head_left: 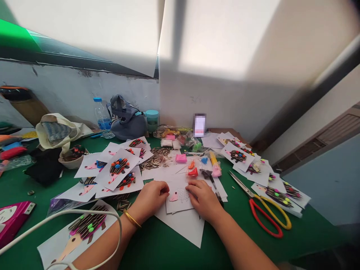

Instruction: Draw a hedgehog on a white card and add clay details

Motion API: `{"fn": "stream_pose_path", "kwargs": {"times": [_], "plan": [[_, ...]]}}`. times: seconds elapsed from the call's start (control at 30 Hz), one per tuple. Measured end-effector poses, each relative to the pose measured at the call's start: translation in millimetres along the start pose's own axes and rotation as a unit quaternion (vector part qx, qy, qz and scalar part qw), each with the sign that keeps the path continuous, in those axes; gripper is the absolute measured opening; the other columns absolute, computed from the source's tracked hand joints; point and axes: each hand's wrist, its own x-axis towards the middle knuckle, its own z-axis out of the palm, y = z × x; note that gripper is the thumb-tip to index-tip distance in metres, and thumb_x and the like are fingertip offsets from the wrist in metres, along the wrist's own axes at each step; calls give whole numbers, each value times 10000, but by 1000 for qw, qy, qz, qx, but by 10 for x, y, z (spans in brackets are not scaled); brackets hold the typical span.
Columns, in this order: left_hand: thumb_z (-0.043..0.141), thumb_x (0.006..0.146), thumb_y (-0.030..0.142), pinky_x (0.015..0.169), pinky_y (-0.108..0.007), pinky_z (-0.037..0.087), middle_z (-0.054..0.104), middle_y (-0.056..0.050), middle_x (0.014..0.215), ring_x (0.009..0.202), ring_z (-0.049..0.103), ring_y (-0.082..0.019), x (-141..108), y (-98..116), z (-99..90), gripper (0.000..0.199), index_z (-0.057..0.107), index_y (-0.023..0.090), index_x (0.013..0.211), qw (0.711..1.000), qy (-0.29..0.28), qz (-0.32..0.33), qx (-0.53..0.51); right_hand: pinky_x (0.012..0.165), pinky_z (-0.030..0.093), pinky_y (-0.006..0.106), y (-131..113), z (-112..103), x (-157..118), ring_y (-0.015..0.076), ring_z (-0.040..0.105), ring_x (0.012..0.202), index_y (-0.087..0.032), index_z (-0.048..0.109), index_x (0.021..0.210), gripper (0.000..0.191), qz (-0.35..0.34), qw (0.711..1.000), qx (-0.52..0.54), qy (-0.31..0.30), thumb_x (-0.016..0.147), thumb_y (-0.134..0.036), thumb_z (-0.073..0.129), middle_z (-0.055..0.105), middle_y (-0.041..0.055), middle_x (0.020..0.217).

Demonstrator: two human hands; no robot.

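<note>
A white sheet with a hedgehog drawing (183, 194) lies in front of me; its snout is pink clay and its outlined body carries small marks. My left hand (153, 197) is at the sheet's left edge, thumb and fingers pinched together; anything between them is too small to make out. My right hand (204, 198) rests over the drawing's right side, fingers curled with their tips close together on the paper, hiding part of the body. Beneath lies another white sheet (194, 228). A black pen (216, 189) lies beside my right hand.
Scissors (260, 202) lie open at right. Finished hedgehog cards (119, 168) spread left, with others (239, 156) right. Sunflower seeds (154, 159) and clay packets (192, 172) sit ahead. A phone (200, 125) stands behind. A white cable (84, 211) crosses my left forearm.
</note>
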Motion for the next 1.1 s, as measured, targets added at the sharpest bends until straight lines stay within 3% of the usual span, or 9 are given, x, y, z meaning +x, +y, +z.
{"fn": "stream_pose_path", "kwargs": {"times": [0.23,0.67,1.1], "plan": [[592,844,260,754,-312,377,706,-7,852,876,605,-202,-17,24,11,128,716,251,812,997,-17,51,50,924,488,419,-2,-2,9,247,553,1071,-238,682,1056,249,5,1000,1,1,869,-138,551,639,75,1137],[553,890,224,816,-330,408,726,-14,875,886,622,-202,-27,-49,-13,219,760,294,902,992,-29,103,73,929,493,418,31,15,11,243,555,1071,-242,695,1056,276,4,1000,18,10,851,-122,555,646,75,1131],[580,814,153,853,-315,415,729,11,905,908,626,-190,-61,-42,-87,290,770,342,924,989,-61,119,65,921,499,417,35,19,16,238,562,1062,-247,697,1040,269,5,1000,15,13,847,-122,557,651,72,1113]]}}
